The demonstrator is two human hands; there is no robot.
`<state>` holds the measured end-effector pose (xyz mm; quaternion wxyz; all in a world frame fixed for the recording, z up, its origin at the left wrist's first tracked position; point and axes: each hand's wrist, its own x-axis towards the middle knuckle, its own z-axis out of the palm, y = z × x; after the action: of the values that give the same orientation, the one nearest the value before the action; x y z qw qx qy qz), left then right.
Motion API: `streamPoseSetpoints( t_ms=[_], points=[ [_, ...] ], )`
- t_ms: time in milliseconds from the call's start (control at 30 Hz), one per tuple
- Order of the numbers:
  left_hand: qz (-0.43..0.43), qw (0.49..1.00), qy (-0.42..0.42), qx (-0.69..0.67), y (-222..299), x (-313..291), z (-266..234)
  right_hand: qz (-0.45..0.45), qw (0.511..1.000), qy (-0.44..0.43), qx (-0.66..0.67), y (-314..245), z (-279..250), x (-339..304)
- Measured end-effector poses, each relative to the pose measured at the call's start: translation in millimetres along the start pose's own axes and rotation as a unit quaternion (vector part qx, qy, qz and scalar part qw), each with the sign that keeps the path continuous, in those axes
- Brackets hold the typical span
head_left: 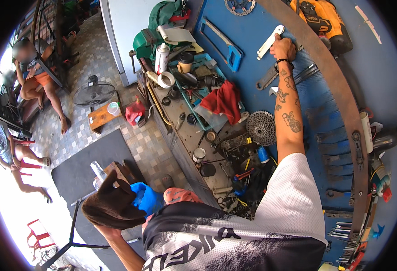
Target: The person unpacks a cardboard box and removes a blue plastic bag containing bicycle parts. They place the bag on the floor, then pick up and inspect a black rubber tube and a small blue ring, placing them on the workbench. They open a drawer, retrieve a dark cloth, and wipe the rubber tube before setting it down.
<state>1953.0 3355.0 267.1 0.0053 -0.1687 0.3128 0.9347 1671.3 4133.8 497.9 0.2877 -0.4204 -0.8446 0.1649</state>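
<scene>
My right arm stretches out to the blue tool board (234, 83). My right hand (283, 49) is closed at the upper part of a long, flat, white tool (270, 43) with a rounded end, which lies against the board. The fingertips are partly hidden. A blue-handled hacksaw (228, 43) hangs to the left of it, and an adjustable wrench (304, 76) hangs below, behind my forearm. At the lower left, my left hand (108, 231) holds a bunched brown cloth (115, 203), which covers most of its fingers.
The cluttered workbench (176, 135) carries a blue tray with a red rag (225, 101), a bike cassette (260, 128), a spray can (162, 58) and loose tools. A black stand (70, 226) is beside my left arm. A fan (94, 92) and two seated people are further left.
</scene>
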Motion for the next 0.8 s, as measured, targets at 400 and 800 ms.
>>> streamPoseSetpoints(
  t_ms=[400, 800],
  points=[
    [0.033, 0.972, -0.176, 0.15, 18, -50, 28, -0.103, 0.824, -0.36, 0.424, -14, -14, -419],
    [0.073, 0.816, -0.283, 0.498, -19, -137, -19, -0.394, 0.768, -0.342, 0.372, 12, -131, -827]
  ],
)
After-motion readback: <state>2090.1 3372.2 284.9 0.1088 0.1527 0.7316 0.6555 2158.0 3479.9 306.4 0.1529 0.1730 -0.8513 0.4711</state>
